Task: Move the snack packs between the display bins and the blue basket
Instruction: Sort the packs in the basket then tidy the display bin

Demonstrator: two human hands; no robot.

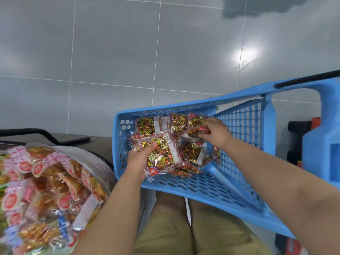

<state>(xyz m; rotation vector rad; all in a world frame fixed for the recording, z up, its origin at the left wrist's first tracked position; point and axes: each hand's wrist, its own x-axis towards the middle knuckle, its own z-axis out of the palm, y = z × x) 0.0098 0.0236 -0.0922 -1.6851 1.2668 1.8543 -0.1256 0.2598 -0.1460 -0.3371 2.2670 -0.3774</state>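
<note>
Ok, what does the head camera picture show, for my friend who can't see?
Both hands reach into a blue basket: the left hand grips a candy pack, the right hand pinches a second pack. Orange snack packs fill a bin at left.

The blue basket (202, 188) is cut off by the right picture edge, so its right side is out of view. The left hand (139, 161) grips a snack pack (161, 155); the fingers beneath the pack are hidden. The right hand (217, 133) grips a second snack pack (198, 130) near the basket's far wall; its fingertips are covered. Lower packs are partly hidden by upper ones. Label print is too small to read. The display bin (88, 153) is blurred and cut off by the left and bottom edges. A red-and-black object (303, 126) behind the basket is mostly hidden.
</note>
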